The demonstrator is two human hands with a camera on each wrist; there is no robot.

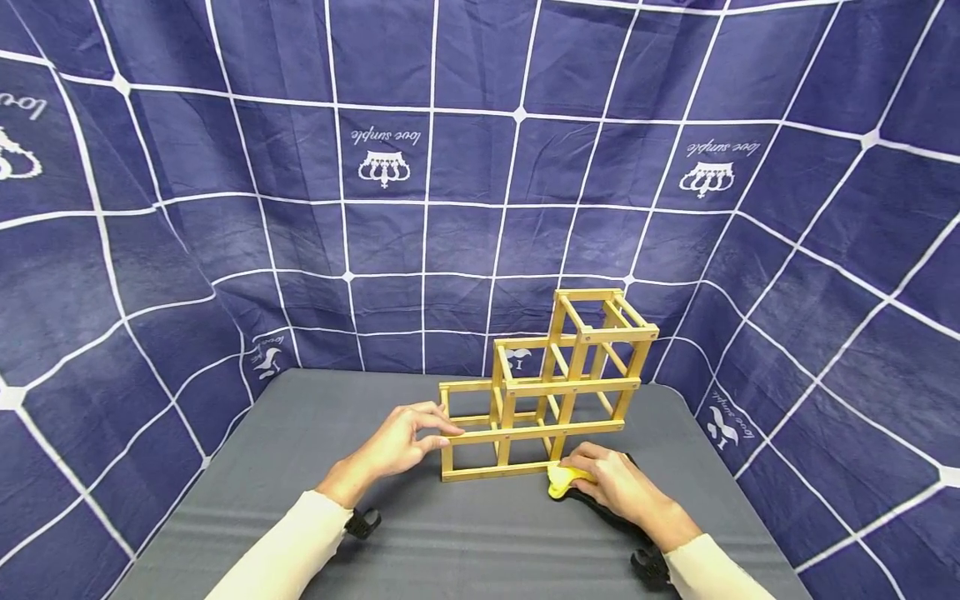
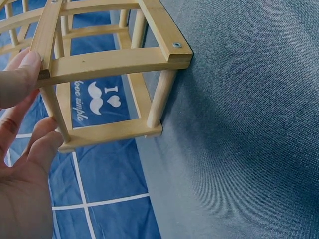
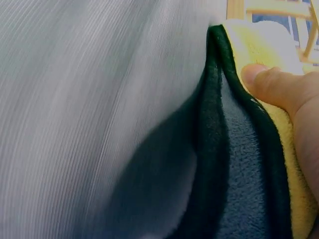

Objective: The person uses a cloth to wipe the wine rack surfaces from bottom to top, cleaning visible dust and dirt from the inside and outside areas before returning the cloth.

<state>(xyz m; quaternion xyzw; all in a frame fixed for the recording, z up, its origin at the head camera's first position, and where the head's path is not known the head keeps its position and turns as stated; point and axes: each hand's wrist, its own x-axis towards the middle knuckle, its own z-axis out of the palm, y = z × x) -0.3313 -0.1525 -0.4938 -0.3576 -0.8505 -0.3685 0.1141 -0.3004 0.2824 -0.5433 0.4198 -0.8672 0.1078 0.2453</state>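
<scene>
A stepped wooden rack (image 1: 540, 388) of pale slats and round dowels stands on the grey surface, low at the left and tall at the right. My left hand (image 1: 397, 442) holds the upper corner of its low left end, thumb on one side and fingers on the other, around the end slat (image 2: 109, 64). My right hand (image 1: 615, 483) grips a cloth (image 3: 244, 149), yellow on one face and grey on the other, with a dark edge. This cloth is bunched against the rack's bottom front bar, and part of it hangs beneath the hand.
The grey tabletop (image 1: 450, 542) spreads around the rack. Blue fabric (image 1: 465, 158) with white grid lines hangs behind and along both sides. Black straps (image 1: 363, 523) circle the wrists.
</scene>
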